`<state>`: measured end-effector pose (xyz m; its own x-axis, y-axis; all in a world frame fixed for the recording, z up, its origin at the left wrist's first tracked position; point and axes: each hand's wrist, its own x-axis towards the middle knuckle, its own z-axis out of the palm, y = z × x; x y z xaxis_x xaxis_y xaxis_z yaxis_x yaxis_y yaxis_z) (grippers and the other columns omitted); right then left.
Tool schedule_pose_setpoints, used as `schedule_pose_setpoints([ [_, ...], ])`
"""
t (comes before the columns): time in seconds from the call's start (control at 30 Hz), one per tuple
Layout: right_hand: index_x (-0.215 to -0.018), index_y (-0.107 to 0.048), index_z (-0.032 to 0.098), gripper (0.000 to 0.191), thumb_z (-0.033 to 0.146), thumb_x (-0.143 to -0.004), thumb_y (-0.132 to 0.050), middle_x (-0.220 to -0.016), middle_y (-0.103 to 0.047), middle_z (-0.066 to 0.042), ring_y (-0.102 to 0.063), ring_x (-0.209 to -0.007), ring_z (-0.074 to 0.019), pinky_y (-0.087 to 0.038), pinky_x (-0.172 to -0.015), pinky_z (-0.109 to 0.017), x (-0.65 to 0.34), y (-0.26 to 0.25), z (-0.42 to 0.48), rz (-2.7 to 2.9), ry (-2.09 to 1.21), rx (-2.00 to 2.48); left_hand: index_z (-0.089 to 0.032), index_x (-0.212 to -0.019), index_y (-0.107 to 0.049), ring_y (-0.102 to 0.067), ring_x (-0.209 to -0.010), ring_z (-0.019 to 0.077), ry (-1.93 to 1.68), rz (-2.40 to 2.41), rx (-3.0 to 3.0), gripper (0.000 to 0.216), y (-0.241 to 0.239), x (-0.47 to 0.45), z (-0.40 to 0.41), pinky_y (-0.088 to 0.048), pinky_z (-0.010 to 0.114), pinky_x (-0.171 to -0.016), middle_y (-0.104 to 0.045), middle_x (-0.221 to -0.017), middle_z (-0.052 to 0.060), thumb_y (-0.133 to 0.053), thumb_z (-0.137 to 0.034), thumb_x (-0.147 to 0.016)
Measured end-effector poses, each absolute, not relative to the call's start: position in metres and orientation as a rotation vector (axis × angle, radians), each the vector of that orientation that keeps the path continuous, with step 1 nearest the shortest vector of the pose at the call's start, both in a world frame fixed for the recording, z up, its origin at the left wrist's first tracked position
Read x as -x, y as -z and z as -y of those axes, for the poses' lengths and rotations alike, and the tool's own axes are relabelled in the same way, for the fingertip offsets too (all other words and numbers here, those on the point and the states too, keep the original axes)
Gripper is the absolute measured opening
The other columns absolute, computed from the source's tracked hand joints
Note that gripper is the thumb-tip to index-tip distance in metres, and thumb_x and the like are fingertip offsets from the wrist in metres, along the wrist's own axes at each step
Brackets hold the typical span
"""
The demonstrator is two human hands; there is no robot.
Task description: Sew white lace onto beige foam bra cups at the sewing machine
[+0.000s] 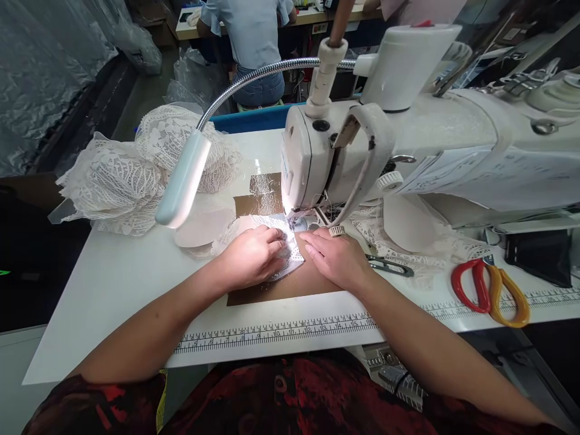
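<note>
— At the head of the sewing machine (pixel 301 160), what lies by your hands?
— A piece of white lace (pixel 293 251), on a brown panel (pixel 283 293). Your left hand (pixel 256 255) presses on it, fingers curled; whether they pinch it, I cannot tell. Your right hand (pixel 339 257) lies loose, palm down on the panel, beside the lace's edge.
— Any containers near you?
— Beyond the table (pixel 131 278), to your left, a clear plastic bag (pixel 142 47); its contents are hard to make out.
— What is hidden from you?
— The lamp (pixel 183 181) covers part of a lace pile (pixel 113 175). The scissors' (pixel 481 289) blades are unclear, and a seated person (pixel 254 30) ahead is cut off above the shoulders.
</note>
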<state>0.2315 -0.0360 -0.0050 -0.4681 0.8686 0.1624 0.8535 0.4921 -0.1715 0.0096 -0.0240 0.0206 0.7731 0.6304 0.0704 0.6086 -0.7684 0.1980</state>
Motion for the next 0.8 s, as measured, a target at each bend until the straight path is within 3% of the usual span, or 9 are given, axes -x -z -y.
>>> schedule_pose_setpoints([
  [0.23,-0.111,-0.065,0.022,0.033,0.021,-0.09,-0.04,-0.092,-0.068,-0.004,-0.056,-0.072,-0.0168,-0.032,-0.06,-0.028,-0.224,0.003,0.032,2.536,-0.173,1.391,-0.017,-0.126,-0.056,-0.052,-0.095,0.0267,-0.059,-1.026,-2.87,0.041,-0.019,-0.017,0.027,-0.045,0.041,-0.079,-0.055,-0.124,0.014,-0.044,-0.036,-0.092],
  [0.5,-0.094,-0.068,0.021,0.028,0.015,-0.083,-0.043,-0.085,-0.065,-0.004,-0.045,-0.064,-0.0154,-0.022,-0.056,-0.028,-0.224,0.001,0.029,2.6,-0.066,1.445,-0.023,-0.127,-0.056,-0.051,-0.093,0.0258,-0.002,-0.999,-2.835,0.041,-0.023,-0.014,0.025,-0.043,0.041,-0.079,-0.051,-0.132,0.012,-0.039,-0.038,-0.094],
  [0.8,-0.084,-0.067,0.02,0.027,0.009,-0.078,-0.043,-0.081,-0.065,-0.004,-0.046,-0.067,-0.0163,-0.027,-0.06,-0.027,-0.229,0.003,0.028,2.52,-0.075,1.442,-0.02,-0.129,-0.055,-0.052,-0.102,0.0286,0.023,-0.987,-2.767,0.047,-0.031,-0.011,0.026,-0.045,0.044,-0.086,-0.049,-0.135,0.012,-0.046,-0.044,-0.09],
])
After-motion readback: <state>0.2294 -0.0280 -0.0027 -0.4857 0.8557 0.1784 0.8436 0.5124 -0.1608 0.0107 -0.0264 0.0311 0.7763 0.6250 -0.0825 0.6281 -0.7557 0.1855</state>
